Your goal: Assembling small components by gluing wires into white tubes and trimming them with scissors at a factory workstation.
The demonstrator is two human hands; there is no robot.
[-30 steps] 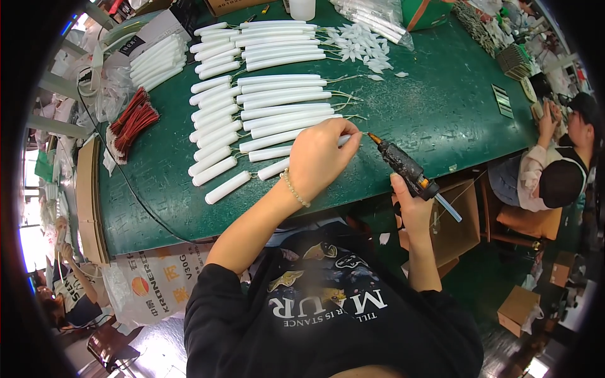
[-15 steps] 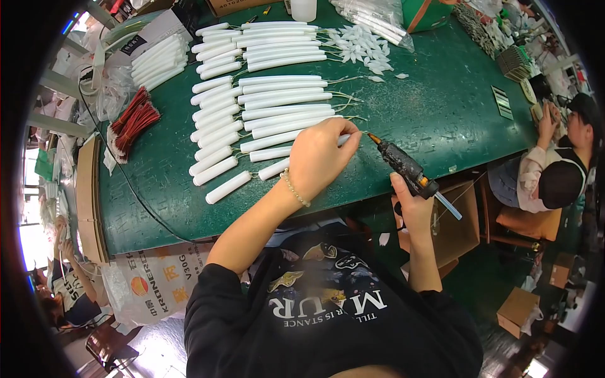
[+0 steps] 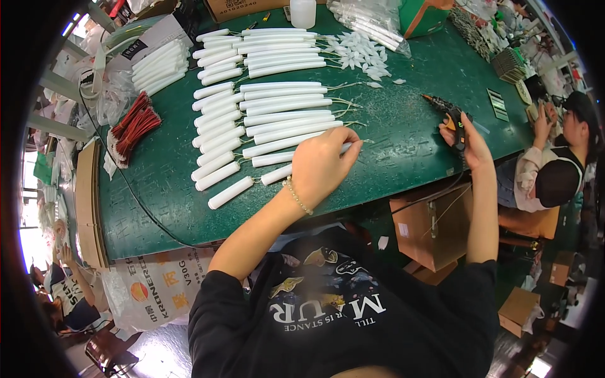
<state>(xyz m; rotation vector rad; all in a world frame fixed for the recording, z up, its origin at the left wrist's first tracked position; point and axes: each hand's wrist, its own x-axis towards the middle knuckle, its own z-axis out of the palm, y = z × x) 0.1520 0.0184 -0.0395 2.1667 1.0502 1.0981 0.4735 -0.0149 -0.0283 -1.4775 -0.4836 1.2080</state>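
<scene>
My left hand (image 3: 322, 162) is closed around the end of a white candle-shaped tube (image 3: 277, 174), whose thin wires poke out past the fingertips. Above it on the green table (image 3: 416, 135), similar white tubes (image 3: 287, 104) lie side by side in two columns, with thin wires trailing from their right ends. My right hand (image 3: 469, 142) grips a black and orange glue gun (image 3: 452, 118) over the table's right part, its nozzle pointing up and left, away from the tube. Small whitish flame-shaped pieces (image 3: 359, 53) lie in a heap beyond the tubes.
Red wire bundles (image 3: 135, 129) and a stack of white tubes (image 3: 161, 65) are at the left. A black cord (image 3: 129, 183) crosses the left side of the table. At the right edge a co-worker (image 3: 548, 160) sits. A cardboard box (image 3: 435, 230) stands below the near edge.
My right hand has carried the glue gun right and away from my left hand, its nozzle leaving the tube's wire end. My left hand stays almost in place on the tube.
</scene>
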